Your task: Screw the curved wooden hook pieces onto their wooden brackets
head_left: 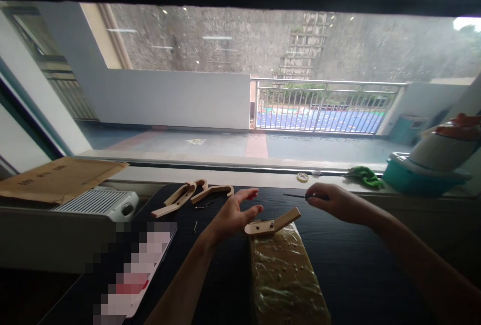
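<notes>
My right hand (332,200) is closed around the handle of a screwdriver (295,196), its thin shaft pointing left above the dark table. My left hand (236,212) holds nothing; its thumb and fingers are apart, just left of a wooden hook (272,224). That hook lies on the far end of a block wrapped in clear tape (285,275), with two screws or holes showing in its flat part. Further left, several curved wooden hooks (184,197) lie on the table. A few loose screws (195,226) are scattered near them.
A pixelated flat object (139,275) lies at the table's left. Beyond it, a brown envelope (60,180) rests on a white ribbed unit (101,204). On the windowsill are a yellowish tape roll (302,177), a green cloth (364,177) and a teal container (417,177).
</notes>
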### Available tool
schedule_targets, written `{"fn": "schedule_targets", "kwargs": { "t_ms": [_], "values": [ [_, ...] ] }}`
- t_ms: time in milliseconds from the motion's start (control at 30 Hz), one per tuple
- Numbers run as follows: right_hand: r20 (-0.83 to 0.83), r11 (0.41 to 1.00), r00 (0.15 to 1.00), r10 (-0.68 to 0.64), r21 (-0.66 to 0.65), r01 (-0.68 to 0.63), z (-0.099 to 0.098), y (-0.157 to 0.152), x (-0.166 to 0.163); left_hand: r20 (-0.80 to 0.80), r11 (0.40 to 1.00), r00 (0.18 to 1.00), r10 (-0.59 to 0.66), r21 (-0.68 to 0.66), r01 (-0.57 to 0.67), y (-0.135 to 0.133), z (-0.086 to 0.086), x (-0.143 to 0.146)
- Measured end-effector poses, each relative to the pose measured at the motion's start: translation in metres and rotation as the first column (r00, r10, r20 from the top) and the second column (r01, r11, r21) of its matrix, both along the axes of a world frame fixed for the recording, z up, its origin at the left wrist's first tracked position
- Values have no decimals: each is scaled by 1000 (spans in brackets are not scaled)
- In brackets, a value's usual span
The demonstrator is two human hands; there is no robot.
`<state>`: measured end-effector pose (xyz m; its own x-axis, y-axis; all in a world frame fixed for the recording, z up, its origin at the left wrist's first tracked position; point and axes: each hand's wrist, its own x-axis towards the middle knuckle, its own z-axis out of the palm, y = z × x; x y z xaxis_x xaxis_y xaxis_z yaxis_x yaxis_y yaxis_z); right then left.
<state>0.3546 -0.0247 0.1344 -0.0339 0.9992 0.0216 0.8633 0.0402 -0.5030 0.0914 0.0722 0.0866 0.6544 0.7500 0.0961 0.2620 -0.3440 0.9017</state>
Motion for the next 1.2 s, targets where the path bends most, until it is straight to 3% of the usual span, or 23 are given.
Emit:
{"fn": "schedule_targets", "kwargs": {
  "t_ms": [67,133,267,467,767,900,1033,1133,1200],
  "values": [
    [-131,1000,991,-27,8,29,-27,-6,-1,75,993,996,44,-112,-36,-5,-20,-8],
    [-272,997,961,-48,39,61,-48,-5,-10,140,962,990,27,-273,12,-11,-41,-11],
    [-426,996,904,-39,54,68,-70,2,-30,294,882,955,33,-459,110,-20,-69,-9],
    [-505,978,861,-60,142,152,-84,2,-35,268,838,963,10,-528,138,-23,-71,-7],
    [-518,962,844,-138,132,238,-100,5,-38,255,848,967,11,-515,126,-21,-76,-9],
    [-464,978,878,-119,98,185,-87,0,-31,286,848,958,27,-513,130,-22,-82,-10],
    [-291,993,951,-102,32,116,-46,-10,-10,379,877,924,44,-457,146,-21,-93,-13],
    [-124,997,992,-27,74,37,-17,-7,2,429,862,902,47,-473,180,-17,-95,-12],
    [-104,995,995,9,103,2,-8,5,3,392,848,920,19,-494,193,-13,-91,-9]
  ]
}}
